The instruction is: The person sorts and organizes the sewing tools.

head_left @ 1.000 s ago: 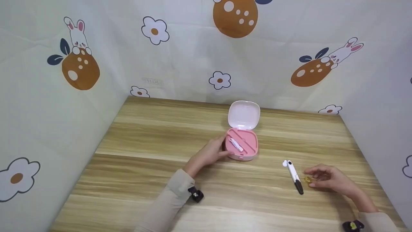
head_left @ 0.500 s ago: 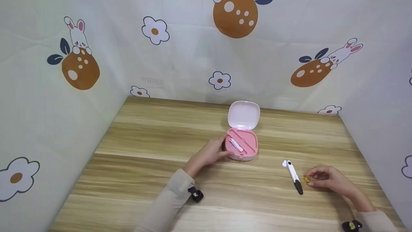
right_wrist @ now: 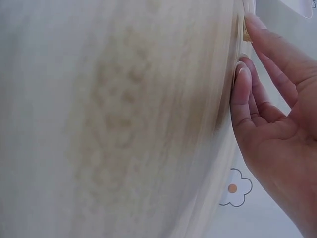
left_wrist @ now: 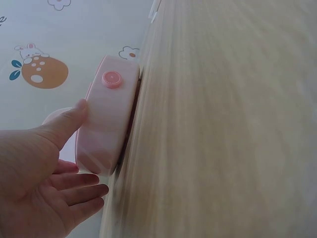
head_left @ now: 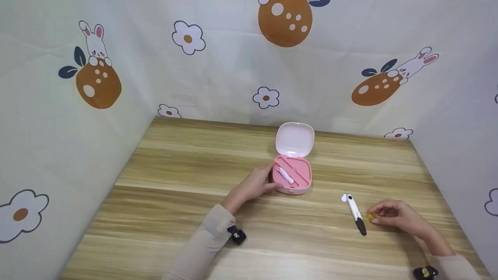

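Note:
My left hand (head_left: 255, 182) holds the left front corner of an open pink case (head_left: 291, 190), its thumb on the front wall by the round pink button (left_wrist: 112, 79). The case's pale lid (head_left: 295, 139) is tilted back. In the left slot of its pink tray lies a small white piece (head_left: 286, 175) that looks like a nail clipper. To the right, my right hand (head_left: 400, 216) pinches a small see-through yellow ring-like piece (head_left: 372, 217) between thumb and index finger, low over the table. Left of it lies a slim white tool with a black end (head_left: 355, 214) and a small white cloud-shaped tip.
The wood-grain table (head_left: 186, 167) is bounded at the back and sides by pale cloth walls (head_left: 218, 70) printed with rabbits, oranges and flowers. The case's lid stands close to the back wall. Black cameras are strapped to both wrists.
My right thumb and index finger have closed on the yellow piece, which has shifted very slightly left. My left hand and the case have stayed in place.

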{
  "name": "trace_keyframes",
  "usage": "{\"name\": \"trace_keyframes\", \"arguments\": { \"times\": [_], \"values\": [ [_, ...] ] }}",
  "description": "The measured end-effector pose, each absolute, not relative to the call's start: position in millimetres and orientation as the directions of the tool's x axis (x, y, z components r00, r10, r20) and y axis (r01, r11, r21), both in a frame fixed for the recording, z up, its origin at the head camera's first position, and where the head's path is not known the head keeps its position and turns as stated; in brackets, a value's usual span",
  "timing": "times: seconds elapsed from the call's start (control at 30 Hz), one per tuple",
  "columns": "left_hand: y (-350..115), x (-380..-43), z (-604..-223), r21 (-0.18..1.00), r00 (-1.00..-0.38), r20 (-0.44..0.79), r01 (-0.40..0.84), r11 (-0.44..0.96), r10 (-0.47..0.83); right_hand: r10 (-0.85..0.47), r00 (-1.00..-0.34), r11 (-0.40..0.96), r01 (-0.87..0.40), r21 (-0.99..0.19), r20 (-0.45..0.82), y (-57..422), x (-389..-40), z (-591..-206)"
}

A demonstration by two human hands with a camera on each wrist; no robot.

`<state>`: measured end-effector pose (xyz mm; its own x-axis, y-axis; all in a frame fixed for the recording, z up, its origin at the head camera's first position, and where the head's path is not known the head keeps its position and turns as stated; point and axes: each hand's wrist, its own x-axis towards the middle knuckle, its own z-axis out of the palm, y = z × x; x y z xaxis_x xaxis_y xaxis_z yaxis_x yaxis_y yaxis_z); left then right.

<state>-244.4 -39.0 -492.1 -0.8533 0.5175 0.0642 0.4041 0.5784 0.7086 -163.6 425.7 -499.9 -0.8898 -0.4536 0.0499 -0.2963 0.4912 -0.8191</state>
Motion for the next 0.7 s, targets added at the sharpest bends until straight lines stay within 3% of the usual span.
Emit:
{"name": "trace_keyframes", "arguments": {
  "times": [0.7],
  "values": [
    [-38, -244, -492, 0.709, -0.855, 0.06, 0.4, 0.581, 0.515, -0.393, -0.92, 0.527, -0.23, -0.818, 0.005, 421, -166, -489]
  ]
}}
